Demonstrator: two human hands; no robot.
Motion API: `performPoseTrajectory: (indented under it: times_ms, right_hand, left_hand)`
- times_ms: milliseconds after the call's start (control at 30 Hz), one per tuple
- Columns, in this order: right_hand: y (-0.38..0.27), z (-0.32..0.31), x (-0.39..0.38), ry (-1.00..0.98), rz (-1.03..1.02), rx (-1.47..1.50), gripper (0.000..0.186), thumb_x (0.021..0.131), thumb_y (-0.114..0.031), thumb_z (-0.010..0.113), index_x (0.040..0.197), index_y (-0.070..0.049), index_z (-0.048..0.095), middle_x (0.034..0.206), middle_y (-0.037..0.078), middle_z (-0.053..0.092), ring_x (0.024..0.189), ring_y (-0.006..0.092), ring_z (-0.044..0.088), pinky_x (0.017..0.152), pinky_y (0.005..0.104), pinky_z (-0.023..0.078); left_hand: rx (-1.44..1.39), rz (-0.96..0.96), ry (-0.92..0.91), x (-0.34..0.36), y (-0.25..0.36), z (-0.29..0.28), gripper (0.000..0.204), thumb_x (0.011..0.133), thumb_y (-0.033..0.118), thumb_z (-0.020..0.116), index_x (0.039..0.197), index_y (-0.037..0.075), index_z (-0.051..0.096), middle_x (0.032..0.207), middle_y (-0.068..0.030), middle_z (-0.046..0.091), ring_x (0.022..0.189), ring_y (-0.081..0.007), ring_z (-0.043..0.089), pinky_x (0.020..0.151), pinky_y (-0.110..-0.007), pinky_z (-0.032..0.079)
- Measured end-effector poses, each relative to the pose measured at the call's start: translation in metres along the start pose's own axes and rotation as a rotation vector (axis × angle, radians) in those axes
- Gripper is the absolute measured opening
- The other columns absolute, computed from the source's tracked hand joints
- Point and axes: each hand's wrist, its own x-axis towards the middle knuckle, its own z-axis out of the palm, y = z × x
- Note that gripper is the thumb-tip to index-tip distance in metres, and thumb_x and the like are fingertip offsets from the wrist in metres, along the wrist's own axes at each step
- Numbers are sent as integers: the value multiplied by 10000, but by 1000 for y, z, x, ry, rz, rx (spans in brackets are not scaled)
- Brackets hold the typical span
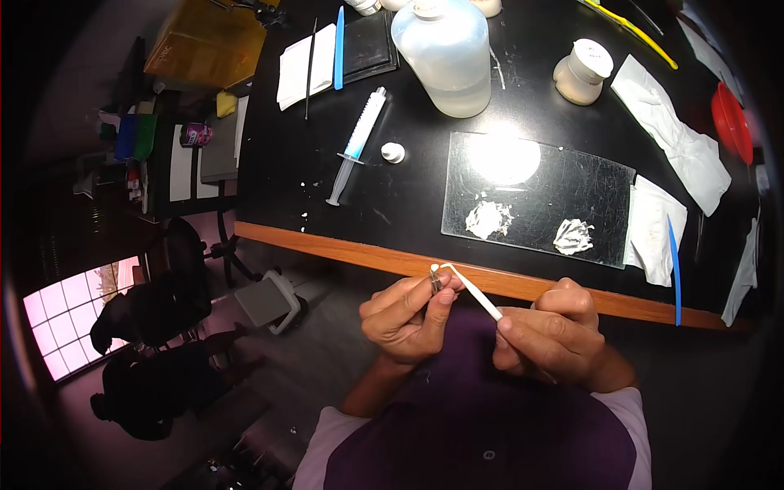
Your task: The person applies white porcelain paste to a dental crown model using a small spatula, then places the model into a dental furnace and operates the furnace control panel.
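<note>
My left hand [406, 321] is closed in a pinch around a small metallic piece [436, 282] with a white tip, just in front of the table edge. Between the fingers of my right hand [555, 336] is a slim white instrument [478, 300] with a thin bent end. That end is right beside the white tip; whether they touch I cannot tell. Beyond my hands lies a glass slab [535, 200] bearing two patches of white paste, one left [488, 220] and one right [573, 237]. A syringe [359, 135] and a small white cap [393, 153] lie left of the slab.
A large translucent bottle [457, 77] and a lidded jar [581, 75] stand farther back. White tissues [653, 216] and a blue stick [674, 269] lie at the right. The table's wooden edge [327, 248] runs before me. At the lower left are people [163, 367].
</note>
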Motion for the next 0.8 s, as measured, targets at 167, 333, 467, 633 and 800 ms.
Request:
performPoseTrajectory:
  times_ms: [167,333,467,633,800]
  right_hand:
    - [-2,1,4,2,17,27,262,854,-152,850,1094,-100,758,951,-21,776,809,124,534,487,248,371]
    - [-1,2,4,1,10,2,268,862,-170,850,1103,-99,757,963,-16,777,814,125,536,489,248,374]
    - [-1,1,4,-9,11,7,286,850,-163,854,1112,-102,755,970,-18,778,817,125,536,491,251,378]
    - [-2,0,4,-12,9,-1,285,846,-165,857,1107,-105,758,972,-21,777,824,126,533,493,252,381]
    - [-2,1,4,-18,7,-1,259,868,-189,850,1098,-108,764,993,-20,774,830,127,534,493,252,381]
  left_hand:
    - [1,-20,7,0,1,0,180,907,-104,732,1085,-97,761,915,-192,787,806,-222,792,706,-281,643]
    - [1,-32,4,-1,1,0,172,907,-105,732,1078,-103,757,918,-196,785,810,-217,790,709,-280,639]
    - [-9,-50,-6,-1,3,0,170,905,-110,732,1074,-107,754,918,-198,782,818,-220,790,712,-283,639]
    - [-1,-14,1,-1,0,0,171,902,-114,733,1072,-111,750,908,-205,778,818,-226,789,708,-284,636]
    - [10,-29,-8,0,2,-1,146,915,-96,719,1056,-115,750,893,-212,775,815,-241,787,730,-307,636]
